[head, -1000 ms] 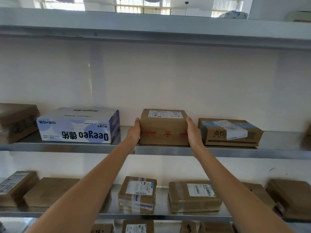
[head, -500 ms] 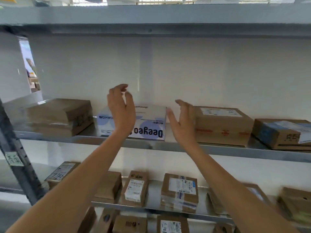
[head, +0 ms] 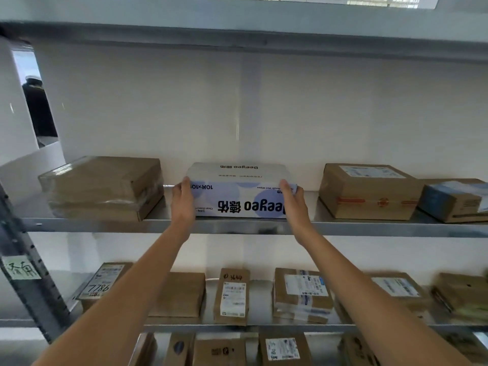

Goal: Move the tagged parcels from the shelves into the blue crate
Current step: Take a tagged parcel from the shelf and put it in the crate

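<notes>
A white and blue Deegeo box (head: 239, 191) lies upside down on the upper metal shelf (head: 250, 228). My left hand (head: 182, 204) presses against its left end and my right hand (head: 293, 204) against its right end, so both hands clasp it while it rests on the shelf. To its right sits a brown parcel (head: 368, 191) with a white label and red tape. A plain brown parcel (head: 103, 188) wrapped in clear tape lies to the left. The blue crate is out of view.
A blue-taped parcel (head: 455, 199) sits at the far right of the upper shelf. The shelf below holds several labelled parcels, among them one marked 7786 (head: 101, 282) and an upright one (head: 232, 297). A grey upright post (head: 23, 260) stands at left.
My hands let go of the brown red-taped parcel, rose and shifted left, and now clasp the Deegeo box at both ends. The view has swung to the left.
</notes>
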Tool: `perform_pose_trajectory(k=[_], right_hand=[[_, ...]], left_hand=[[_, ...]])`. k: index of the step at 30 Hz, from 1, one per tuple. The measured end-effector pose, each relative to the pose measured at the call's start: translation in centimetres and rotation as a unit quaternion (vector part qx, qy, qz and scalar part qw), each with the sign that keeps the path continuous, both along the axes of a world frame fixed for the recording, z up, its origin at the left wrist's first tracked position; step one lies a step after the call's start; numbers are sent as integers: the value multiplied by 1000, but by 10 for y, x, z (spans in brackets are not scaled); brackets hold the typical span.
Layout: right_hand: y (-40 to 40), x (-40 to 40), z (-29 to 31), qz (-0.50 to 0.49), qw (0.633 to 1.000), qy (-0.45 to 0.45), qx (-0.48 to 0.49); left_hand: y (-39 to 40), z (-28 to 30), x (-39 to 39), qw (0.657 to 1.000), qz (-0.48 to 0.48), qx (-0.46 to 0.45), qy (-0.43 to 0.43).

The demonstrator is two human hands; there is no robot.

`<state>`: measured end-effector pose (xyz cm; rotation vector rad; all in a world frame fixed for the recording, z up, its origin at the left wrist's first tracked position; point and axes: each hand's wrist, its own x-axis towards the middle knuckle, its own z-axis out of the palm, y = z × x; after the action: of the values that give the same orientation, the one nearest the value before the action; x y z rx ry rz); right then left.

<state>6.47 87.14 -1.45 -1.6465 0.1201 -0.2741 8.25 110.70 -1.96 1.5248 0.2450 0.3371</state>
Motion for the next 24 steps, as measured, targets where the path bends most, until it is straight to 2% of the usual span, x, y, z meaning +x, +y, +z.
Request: perform_pose_trajectory(k=[3,10,14,24], right_hand=[[-5,1,5,-17,1000,-6,4],[-19,1,37,-14,998,-59,16],[-22,-2,43,-26,997,-31,66],[-17,-5,43,-24,997,20,72]], left_hand=[[6,8,3,1000,-18,-18,6],[5,36,1,998,-41,-20,-53],[4,42,-7,998,-42,-27,-45],[7,48,-18,997,-76,-33,-8]])
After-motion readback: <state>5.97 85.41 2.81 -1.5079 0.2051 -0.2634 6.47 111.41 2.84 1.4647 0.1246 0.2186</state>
